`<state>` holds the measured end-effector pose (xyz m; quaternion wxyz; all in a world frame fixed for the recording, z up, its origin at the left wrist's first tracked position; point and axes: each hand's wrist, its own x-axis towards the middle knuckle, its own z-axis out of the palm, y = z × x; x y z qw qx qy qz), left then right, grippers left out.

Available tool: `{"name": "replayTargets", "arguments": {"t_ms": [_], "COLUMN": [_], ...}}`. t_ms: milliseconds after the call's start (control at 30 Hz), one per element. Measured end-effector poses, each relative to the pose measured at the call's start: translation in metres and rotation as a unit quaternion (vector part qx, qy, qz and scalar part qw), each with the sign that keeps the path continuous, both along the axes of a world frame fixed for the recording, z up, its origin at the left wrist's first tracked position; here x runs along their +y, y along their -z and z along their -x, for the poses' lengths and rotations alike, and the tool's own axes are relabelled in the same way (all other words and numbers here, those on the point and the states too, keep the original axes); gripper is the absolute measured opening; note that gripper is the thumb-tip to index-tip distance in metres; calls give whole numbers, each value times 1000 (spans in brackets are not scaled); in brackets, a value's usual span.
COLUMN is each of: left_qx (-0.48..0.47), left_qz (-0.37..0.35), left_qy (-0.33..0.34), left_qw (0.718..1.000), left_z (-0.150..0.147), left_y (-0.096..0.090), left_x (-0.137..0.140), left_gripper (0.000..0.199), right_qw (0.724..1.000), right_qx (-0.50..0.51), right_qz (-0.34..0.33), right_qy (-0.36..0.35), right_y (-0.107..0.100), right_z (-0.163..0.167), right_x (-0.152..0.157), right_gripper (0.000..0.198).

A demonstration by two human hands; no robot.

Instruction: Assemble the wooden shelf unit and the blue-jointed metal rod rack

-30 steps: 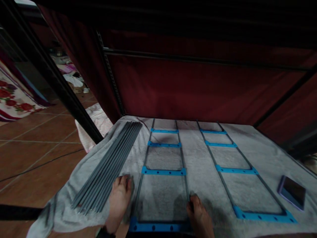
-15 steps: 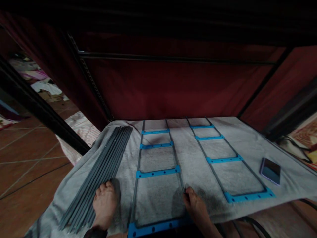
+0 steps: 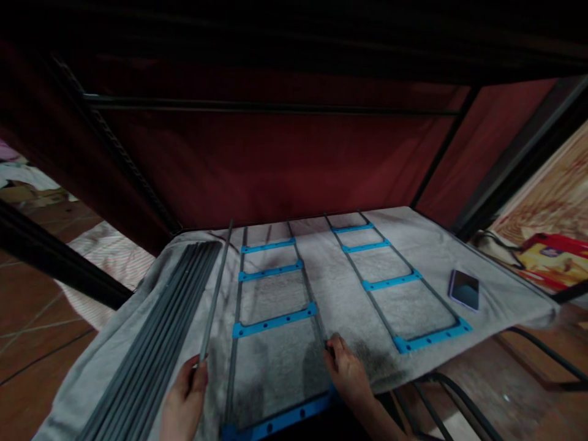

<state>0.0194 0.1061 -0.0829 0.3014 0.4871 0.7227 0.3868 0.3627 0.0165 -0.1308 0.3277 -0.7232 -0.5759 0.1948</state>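
My left hand (image 3: 186, 392) is closed round the lower part of a grey rod (image 3: 215, 294), which slants up and away from it. A bundle of similar grey rods (image 3: 154, 349) lies to its left on the cloth. My right hand (image 3: 346, 367) pinches the right side rod of the nearer ladder-like frame (image 3: 274, 320), which has blue crosspieces on two grey side rods. Its nearest blue crosspiece (image 3: 285, 418) lies at the bottom edge, partly hidden beside my right arm. A second such frame (image 3: 392, 281) lies flat further right, touched by neither hand.
A grey cloth (image 3: 340, 294) covers the surface. A phone (image 3: 463, 289) lies on it at the right. Dark metal posts and a red cloth panel (image 3: 275, 159) enclose the back. A red and yellow package (image 3: 555, 260) is at the far right, and black chair-like tubes (image 3: 463, 398) stand below the front edge.
My left hand has taken one rod from the bundle and raised it, tilted, beside the nearer frame. My right hand stays on that frame's side rod. The view has turned to the right.
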Motion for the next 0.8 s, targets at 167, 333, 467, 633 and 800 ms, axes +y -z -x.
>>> {"name": "replayTargets", "arguments": {"t_ms": [167,333,467,633,800], "left_qx": [-206,-136,-53,-9,52], "left_qz": [99,86,41,26,-11], "left_qy": [92,214,318,351,230], "left_qw": [969,963,946,936,972], "left_z": [-87,-144,-153,-138,-98], "left_y": [5,11,1,-12,-8], "left_x": [-35,-63,-70,-53,-16], "left_gripper": [71,60,43,37,46], "right_qw": [978,868,726,644,680], "right_qx": [207,495,684,757,713], "right_qz": [-25,36,72,-14,-75], "right_qy": [-12,11,20,105,151], "right_y": [-29,-55,-63,-70,-77], "right_z": [12,27,36,21,-16], "right_x": [11,29,35,46,61], "right_gripper": [30,42,43,39,30]}}
